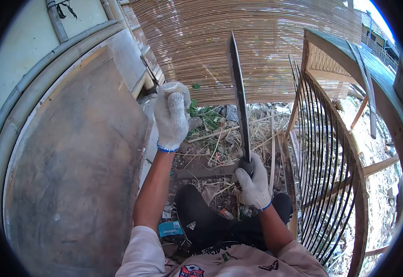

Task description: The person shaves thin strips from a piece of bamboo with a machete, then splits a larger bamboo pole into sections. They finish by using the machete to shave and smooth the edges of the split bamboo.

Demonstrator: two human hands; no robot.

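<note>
My right hand, in a white knitted glove, is wrapped round the dark handle of a machete. Its long dark blade points up and away from me, nearly upright in view. My left hand, gloved the same way, is raised to the left of the blade, apart from it. The left fingers are curled in with the thumb along them; whether anything is inside, I cannot make out. Just beyond the left hand, a thin dark tool or strip rests by the wall corner.
A large worn board leans along the left, edged by bamboo poles. A woven bamboo screen hangs ahead. At right stands a wooden frame with thin dark bars. Straw and debris cover the ground. A blue packet lies near my leg.
</note>
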